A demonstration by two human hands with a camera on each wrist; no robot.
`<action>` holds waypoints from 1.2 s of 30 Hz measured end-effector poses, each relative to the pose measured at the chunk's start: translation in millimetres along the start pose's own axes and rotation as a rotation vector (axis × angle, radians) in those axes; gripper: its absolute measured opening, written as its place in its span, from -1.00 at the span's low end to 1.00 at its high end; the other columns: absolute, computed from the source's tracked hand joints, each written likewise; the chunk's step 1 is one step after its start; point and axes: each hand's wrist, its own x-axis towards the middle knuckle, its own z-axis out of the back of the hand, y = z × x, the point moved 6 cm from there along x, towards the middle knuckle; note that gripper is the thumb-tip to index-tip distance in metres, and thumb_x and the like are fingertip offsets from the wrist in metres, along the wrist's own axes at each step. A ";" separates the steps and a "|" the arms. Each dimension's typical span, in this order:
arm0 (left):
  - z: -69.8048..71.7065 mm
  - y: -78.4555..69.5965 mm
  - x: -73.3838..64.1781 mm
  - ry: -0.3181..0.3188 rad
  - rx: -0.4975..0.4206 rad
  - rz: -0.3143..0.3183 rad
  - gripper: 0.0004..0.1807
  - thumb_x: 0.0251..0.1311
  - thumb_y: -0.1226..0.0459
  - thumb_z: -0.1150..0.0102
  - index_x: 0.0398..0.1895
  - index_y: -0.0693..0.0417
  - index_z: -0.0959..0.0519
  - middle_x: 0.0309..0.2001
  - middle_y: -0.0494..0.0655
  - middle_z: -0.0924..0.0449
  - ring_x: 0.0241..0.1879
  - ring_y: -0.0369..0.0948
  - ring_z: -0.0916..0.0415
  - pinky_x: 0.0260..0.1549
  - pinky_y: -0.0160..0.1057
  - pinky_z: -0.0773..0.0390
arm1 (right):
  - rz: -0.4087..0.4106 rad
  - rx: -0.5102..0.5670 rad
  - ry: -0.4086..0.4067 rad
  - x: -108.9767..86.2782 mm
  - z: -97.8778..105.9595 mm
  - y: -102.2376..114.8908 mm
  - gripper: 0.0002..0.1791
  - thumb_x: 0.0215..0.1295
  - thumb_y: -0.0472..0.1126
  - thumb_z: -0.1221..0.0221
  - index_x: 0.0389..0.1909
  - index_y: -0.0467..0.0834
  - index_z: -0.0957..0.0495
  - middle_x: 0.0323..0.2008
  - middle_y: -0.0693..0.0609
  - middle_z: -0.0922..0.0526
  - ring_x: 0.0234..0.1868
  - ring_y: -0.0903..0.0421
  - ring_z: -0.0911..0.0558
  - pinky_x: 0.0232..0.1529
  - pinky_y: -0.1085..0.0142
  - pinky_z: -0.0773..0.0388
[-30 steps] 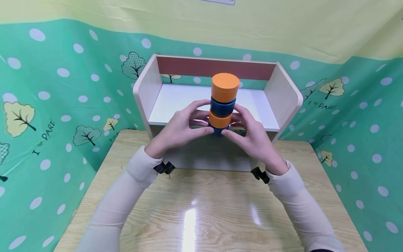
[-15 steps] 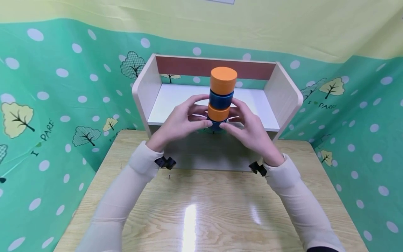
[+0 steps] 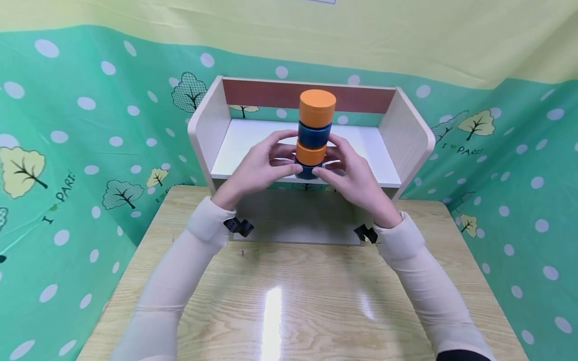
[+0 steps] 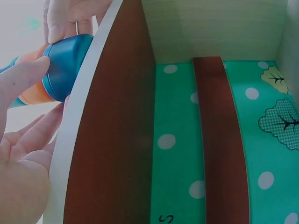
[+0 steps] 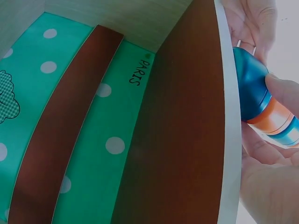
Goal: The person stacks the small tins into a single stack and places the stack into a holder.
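A tall upright stack of rounded, cup-like pieces (image 3: 317, 113), orange and blue by turns with a flat orange top, stands between both hands. My left hand (image 3: 257, 165) holds its lower part from the left, thumb on the bottom blue piece (image 4: 70, 65). From the right, my right hand (image 3: 356, 175) grips it the same way, thumb on that blue piece. In the head view the stack overlaps the front edge of the shelf's white upper board (image 3: 266, 129). Both wrist views show the bottom piece right at that board's pale edge (image 5: 230, 140).
The small shelf unit has upright side panels (image 3: 408, 135) and a brown back rail (image 3: 266, 93). Below the upper board is a lower base (image 3: 293, 220). It stands on a wooden table (image 3: 316, 291), in front of a green dotted curtain (image 3: 104, 160).
Both hands have carried the stack forward and slightly left, from in front of the upper board's edge to over that edge. The grip looks the same.
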 end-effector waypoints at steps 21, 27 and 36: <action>5.4 5.1 7.2 -0.073 0.038 0.060 -0.27 0.22 0.24 -0.41 0.43 0.02 -0.31 -0.01 0.03 -0.53 0.06 -0.11 -0.55 0.13 -0.22 -0.56 | -0.041 -0.068 -0.102 7.6 0.1 -6.2 -0.12 0.28 -0.26 -0.36 0.52 -0.04 -0.10 -0.03 -0.04 -0.51 -0.08 0.09 -0.65 0.12 0.24 -0.59; 6.1 4.7 8.1 -0.118 0.063 0.081 -0.29 0.22 0.22 -0.41 0.41 0.00 -0.33 -0.02 -0.01 -0.56 0.05 -0.13 -0.56 0.13 -0.20 -0.56 | -0.067 -0.072 -0.107 9.2 0.4 -7.3 -0.15 0.29 -0.27 -0.34 0.52 -0.05 -0.12 0.02 -0.13 -0.53 0.01 -0.02 -0.64 0.14 0.13 -0.58; 7.7 6.5 6.2 -0.185 0.045 0.084 -0.31 0.23 0.23 -0.39 0.40 0.02 -0.34 0.06 0.00 -0.58 0.08 -0.14 -0.56 0.14 -0.19 -0.55 | -0.073 -0.039 -0.096 8.6 -0.7 -8.8 -0.17 0.32 -0.26 -0.32 0.51 -0.08 -0.11 0.15 -0.16 -0.54 0.09 -0.03 -0.63 0.13 0.10 -0.59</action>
